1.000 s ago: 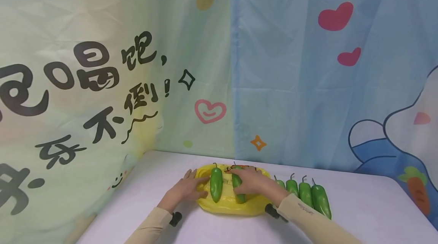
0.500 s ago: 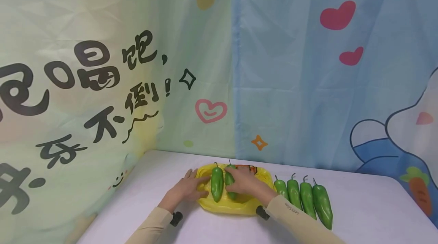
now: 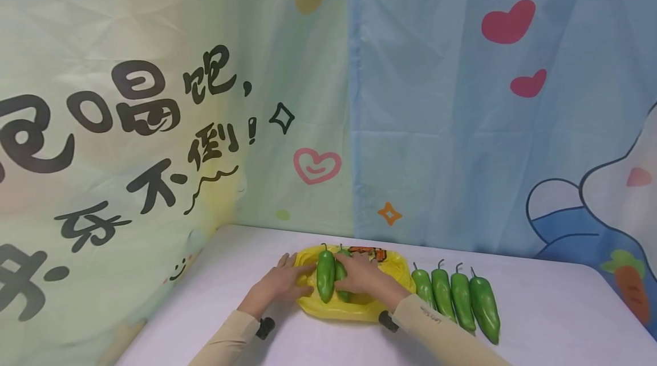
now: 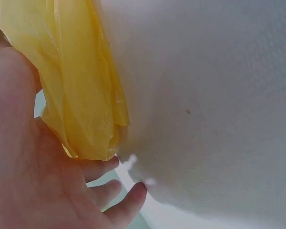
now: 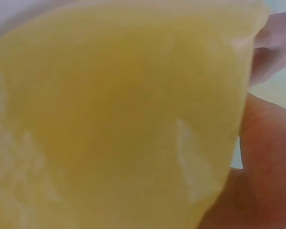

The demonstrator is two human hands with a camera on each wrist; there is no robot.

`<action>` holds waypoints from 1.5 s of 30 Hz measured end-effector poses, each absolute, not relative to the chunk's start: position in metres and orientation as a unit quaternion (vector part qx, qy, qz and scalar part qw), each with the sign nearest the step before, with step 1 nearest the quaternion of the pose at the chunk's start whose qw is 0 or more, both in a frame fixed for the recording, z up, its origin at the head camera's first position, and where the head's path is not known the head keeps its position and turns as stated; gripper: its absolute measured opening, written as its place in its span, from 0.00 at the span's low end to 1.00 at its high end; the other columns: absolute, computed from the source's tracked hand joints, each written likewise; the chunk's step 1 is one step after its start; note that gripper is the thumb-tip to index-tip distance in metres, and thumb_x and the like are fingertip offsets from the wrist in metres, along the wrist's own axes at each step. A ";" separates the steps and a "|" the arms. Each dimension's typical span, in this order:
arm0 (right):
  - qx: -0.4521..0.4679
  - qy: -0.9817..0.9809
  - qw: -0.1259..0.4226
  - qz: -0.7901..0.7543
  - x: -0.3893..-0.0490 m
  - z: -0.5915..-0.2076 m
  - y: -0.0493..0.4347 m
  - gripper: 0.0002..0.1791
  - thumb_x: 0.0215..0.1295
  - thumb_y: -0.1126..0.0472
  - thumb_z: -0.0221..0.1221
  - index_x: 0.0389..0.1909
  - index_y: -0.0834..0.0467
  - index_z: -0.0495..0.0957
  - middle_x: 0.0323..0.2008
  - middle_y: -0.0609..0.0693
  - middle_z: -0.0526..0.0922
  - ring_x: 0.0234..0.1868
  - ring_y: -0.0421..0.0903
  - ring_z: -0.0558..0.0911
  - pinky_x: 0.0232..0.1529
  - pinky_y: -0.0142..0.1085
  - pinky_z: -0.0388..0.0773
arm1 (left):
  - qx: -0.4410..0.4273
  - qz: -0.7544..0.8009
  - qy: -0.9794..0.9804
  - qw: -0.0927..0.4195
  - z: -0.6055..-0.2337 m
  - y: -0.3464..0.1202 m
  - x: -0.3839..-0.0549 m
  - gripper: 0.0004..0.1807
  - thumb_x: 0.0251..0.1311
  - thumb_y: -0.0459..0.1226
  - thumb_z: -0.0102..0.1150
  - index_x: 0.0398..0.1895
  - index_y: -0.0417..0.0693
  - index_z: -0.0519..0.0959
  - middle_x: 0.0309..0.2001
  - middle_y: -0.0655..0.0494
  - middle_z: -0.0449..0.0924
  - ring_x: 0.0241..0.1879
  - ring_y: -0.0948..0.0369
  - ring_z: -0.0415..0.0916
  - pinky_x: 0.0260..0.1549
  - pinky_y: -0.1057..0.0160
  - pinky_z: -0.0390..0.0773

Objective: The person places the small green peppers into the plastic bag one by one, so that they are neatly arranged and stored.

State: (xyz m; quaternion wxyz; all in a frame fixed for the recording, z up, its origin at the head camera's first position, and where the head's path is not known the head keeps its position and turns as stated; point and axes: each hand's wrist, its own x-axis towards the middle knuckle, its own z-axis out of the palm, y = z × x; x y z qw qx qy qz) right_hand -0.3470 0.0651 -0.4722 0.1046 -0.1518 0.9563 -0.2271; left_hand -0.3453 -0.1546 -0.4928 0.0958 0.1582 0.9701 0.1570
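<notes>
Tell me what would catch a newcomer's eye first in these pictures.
Most likely the big black lettering on the pale curtain at left in the head view. Next, low in the centre, comes the bright yellow bag with two green peppers in it, one held by the right hand. Just right of it, a row of four more peppers lies on the white table.

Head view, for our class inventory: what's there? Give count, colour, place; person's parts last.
Table: 1, white, foreground
Printed backdrop: count unclear, mainly green and blue, around table
Bag: 1, yellow, on table
Printed patch: 1, orange and black, bag's far rim
Bagged peppers: 2, green, side by side
Loose peppers: 4, green, right of bag
Sleeves: 2, beige, bottom edge
Wrist devices: 2, black, near sleeves
Left hand: 1, bare, bag's left side
Right hand: 1, bare, holding right bagged pepper
</notes>
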 end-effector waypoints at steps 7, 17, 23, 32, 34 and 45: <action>-0.150 0.958 0.103 -0.221 -0.346 -0.470 0.064 0.41 0.59 0.47 0.69 0.73 0.51 0.66 0.71 0.66 0.67 0.74 0.72 0.59 0.69 0.75 0.51 | 0.157 0.156 0.970 0.095 -0.493 -0.154 -0.346 0.31 0.64 0.51 0.59 0.71 0.61 0.71 0.77 0.34 0.55 0.77 0.34 0.46 0.71 0.30 0.57; -0.144 0.961 0.103 -0.213 -0.344 -0.469 0.068 0.41 0.60 0.46 0.69 0.73 0.50 0.67 0.70 0.64 0.69 0.74 0.72 0.60 0.70 0.75 0.50 | 0.154 0.164 0.969 0.101 -0.498 -0.153 -0.348 0.31 0.63 0.51 0.60 0.71 0.61 0.72 0.77 0.35 0.55 0.78 0.34 0.46 0.70 0.29 0.57; -0.145 0.962 0.103 -0.206 -0.343 -0.469 0.071 0.42 0.62 0.40 0.66 0.74 0.49 0.66 0.71 0.64 0.67 0.74 0.72 0.60 0.70 0.74 0.53 | 0.155 0.155 0.971 0.098 -0.498 -0.152 -0.347 0.31 0.63 0.52 0.60 0.71 0.62 0.72 0.77 0.35 0.55 0.77 0.34 0.47 0.70 0.29 0.58; -0.139 0.961 0.112 -0.212 -0.343 -0.469 0.073 0.44 0.62 0.36 0.63 0.76 0.48 0.63 0.76 0.65 0.58 0.75 0.72 0.56 0.71 0.71 0.54 | 0.159 0.156 0.970 0.097 -0.499 -0.153 -0.347 0.31 0.63 0.52 0.59 0.71 0.61 0.71 0.77 0.34 0.55 0.77 0.34 0.47 0.70 0.29 0.58; -0.141 0.960 0.111 -0.213 -0.343 -0.469 0.074 0.44 0.62 0.36 0.64 0.76 0.48 0.62 0.76 0.65 0.58 0.75 0.71 0.56 0.71 0.72 0.53 | 0.159 0.156 0.970 0.097 -0.498 -0.153 -0.347 0.31 0.63 0.52 0.59 0.71 0.61 0.71 0.77 0.34 0.55 0.77 0.34 0.46 0.70 0.29 0.58; -0.155 0.958 0.100 -0.219 -0.339 -0.463 0.081 0.43 0.62 0.39 0.65 0.76 0.48 0.63 0.75 0.63 0.61 0.76 0.70 0.56 0.70 0.74 0.52 | 0.160 0.156 0.970 0.092 -0.496 -0.155 -0.347 0.32 0.63 0.52 0.59 0.71 0.62 0.71 0.77 0.34 0.55 0.77 0.34 0.46 0.70 0.29 0.57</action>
